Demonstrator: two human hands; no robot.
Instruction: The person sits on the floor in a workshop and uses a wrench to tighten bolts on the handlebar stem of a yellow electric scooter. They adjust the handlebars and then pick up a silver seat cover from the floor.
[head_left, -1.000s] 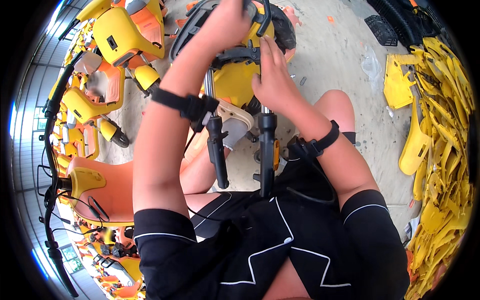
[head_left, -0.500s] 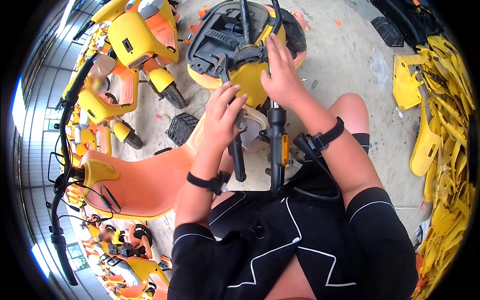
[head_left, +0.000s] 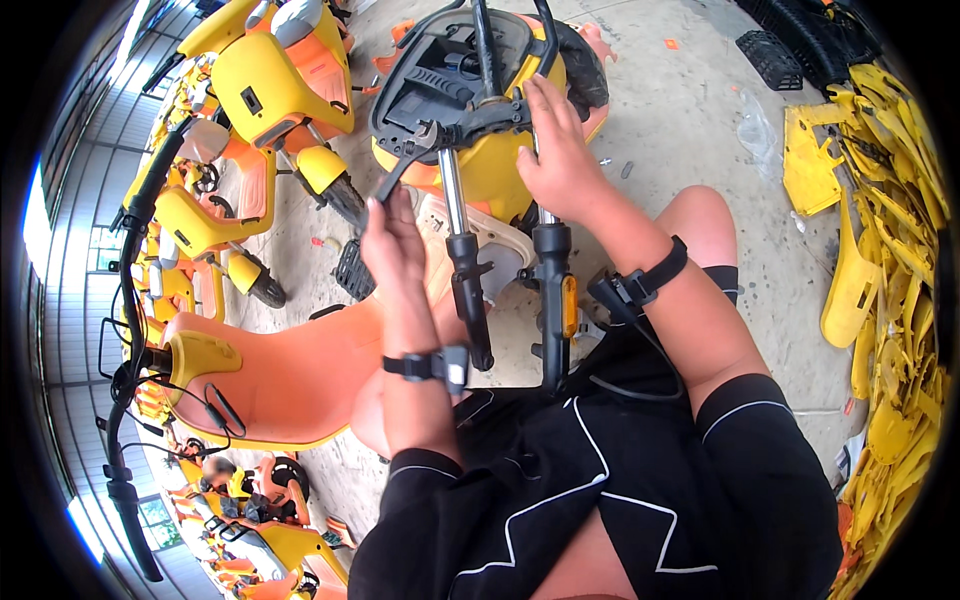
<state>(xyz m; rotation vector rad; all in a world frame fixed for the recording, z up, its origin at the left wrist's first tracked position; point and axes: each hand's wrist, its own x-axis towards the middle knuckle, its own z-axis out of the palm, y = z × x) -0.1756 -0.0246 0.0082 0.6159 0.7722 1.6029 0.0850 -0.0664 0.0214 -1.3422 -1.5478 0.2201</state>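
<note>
An upturned yellow scooter front (head_left: 497, 178) stands between my knees, its two black fork legs (head_left: 468, 285) pointing toward me. The right leg carries an orange reflector (head_left: 568, 305). My left hand (head_left: 393, 245) is closed around the handle of a grey open-end wrench (head_left: 405, 165). The wrench jaw lies near the black fork bracket (head_left: 480, 115). My right hand (head_left: 553, 150) grips the top of the right fork leg beside that bracket. Both wrists wear black straps.
Yellow and orange scooters (head_left: 275, 75) crowd the left side, and an orange scooter body (head_left: 285, 375) lies by my left knee. A pile of yellow plastic panels (head_left: 890, 260) lines the right edge. A black crate (head_left: 770, 58) sits on the concrete floor beyond.
My left hand has come down from the top of the scooter front to the left of the fork legs, where it now shows a wrench. My right hand has stayed on the right fork leg.
</note>
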